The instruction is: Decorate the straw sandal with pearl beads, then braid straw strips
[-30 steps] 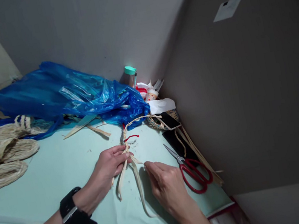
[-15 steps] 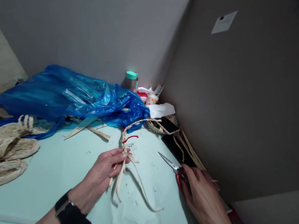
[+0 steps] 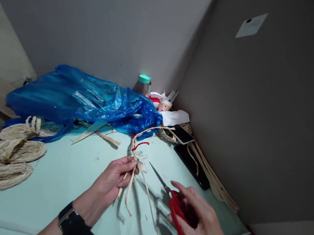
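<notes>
My left hand (image 3: 113,177), with a black watch on the wrist, pinches a braided straw cord (image 3: 135,153) where its loose pale strips (image 3: 128,186) hang down over the pale green table (image 3: 50,183). A red thread (image 3: 140,144) is tied on the cord just above my fingers. My right hand (image 3: 200,222) grips red-handled scissors (image 3: 170,199), lifted off the table, blades shut and pointing up-left toward the cord's end, a short way from it.
A blue plastic bag (image 3: 82,100) lies at the back. Coiled straw braids (image 3: 5,163) sit at the left. A green-capped bottle (image 3: 143,84), cups and tissue crowd the corner. A black phone (image 3: 182,133), a dark case (image 3: 190,160) and straw strips line the right wall.
My right hand left the strips, reached right to the scissors on the table, picked them up and brought them toward the cord. My left hand kept its pinch on the cord.
</notes>
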Motion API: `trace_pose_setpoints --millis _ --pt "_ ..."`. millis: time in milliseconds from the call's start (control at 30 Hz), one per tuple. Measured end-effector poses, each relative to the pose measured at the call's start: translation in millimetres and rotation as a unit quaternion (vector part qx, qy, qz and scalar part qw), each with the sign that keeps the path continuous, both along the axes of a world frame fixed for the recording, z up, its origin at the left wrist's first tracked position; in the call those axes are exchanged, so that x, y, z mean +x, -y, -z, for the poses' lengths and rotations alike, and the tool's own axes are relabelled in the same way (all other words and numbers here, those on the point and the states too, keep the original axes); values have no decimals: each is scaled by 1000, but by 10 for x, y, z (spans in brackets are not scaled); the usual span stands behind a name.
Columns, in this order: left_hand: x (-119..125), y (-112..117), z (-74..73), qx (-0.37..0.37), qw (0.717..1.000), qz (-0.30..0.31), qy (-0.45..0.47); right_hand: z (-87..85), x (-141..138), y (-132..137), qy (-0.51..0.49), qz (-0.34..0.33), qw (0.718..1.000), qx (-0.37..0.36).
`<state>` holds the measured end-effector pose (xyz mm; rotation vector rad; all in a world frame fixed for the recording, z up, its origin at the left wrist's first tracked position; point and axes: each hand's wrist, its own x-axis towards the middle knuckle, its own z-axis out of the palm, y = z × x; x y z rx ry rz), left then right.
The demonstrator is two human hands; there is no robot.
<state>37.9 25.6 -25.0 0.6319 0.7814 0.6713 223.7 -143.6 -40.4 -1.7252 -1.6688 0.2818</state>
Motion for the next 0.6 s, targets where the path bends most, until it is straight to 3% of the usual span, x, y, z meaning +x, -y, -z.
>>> trace_pose_setpoints --millis 100,267,600 --pt "-3 -7 12 -1 1000 7 5 23 -81 23 -10 -19 1000 3" --pt "-8 -36 50 -5 1000 22 12 86 -198 64 -69 24 997 -9" --pt "-10 -44 46 -29 999 26 32 -88 -370 5 21 49 994 -99"
